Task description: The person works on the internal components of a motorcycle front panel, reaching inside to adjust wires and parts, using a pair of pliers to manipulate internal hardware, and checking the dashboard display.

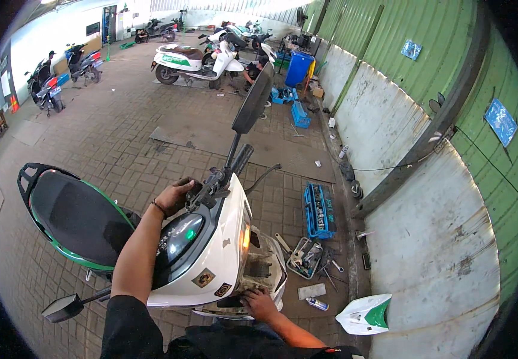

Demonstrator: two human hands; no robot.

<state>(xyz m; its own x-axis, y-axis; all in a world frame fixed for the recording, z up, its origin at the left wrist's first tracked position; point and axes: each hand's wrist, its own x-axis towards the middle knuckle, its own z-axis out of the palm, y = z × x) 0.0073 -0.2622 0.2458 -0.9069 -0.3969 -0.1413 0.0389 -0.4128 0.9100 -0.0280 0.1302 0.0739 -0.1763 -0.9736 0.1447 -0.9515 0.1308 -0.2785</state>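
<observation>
In front of me stands a white scooter (193,281) with a black seat (82,209) edged in green. My left hand (176,196) is closed around the handlebar controls (204,190), beside the black mirror (251,105). A green light glows on the dark dashboard (178,239), and an orange front light (246,236) is lit. My right hand (260,304) is low at the scooter's opened front, its fingers curled at the edge of the exposed dirty cavity (259,266). What those fingertips hold, if anything, is hidden.
Right of the scooter are a blue toolbox (317,209), a tray of tools (305,257), a spray can (317,304) and a white-green panel (366,315) by the wall (432,239). Further off, a person (253,72) crouches beside another white scooter (193,63).
</observation>
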